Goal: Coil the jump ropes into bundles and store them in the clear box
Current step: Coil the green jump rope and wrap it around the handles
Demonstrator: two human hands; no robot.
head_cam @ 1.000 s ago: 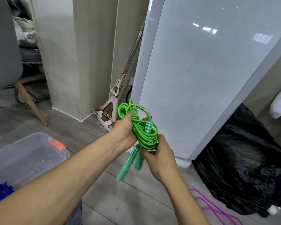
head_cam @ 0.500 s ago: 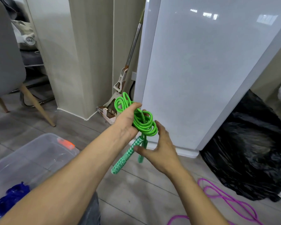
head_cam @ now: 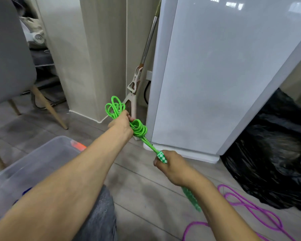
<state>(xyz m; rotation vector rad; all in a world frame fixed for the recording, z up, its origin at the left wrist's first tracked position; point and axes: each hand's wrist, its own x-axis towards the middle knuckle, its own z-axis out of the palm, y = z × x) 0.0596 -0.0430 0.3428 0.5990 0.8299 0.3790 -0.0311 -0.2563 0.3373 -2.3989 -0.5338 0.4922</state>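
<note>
Right hand (head_cam: pixel 174 168) around half-hidden green handle (head_cam: pixel 162 156)

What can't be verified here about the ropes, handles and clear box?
Head view, the left hand covers the middle of the green rope: how the coil is secured is hidden.
The right hand wraps the checkered handle; the green piece under the forearm is blurred; one handle or two cannot be told.
The clear box is cut by the left edge, and the left forearm hides its contents.
The purple rope runs off the bottom edge.
</note>
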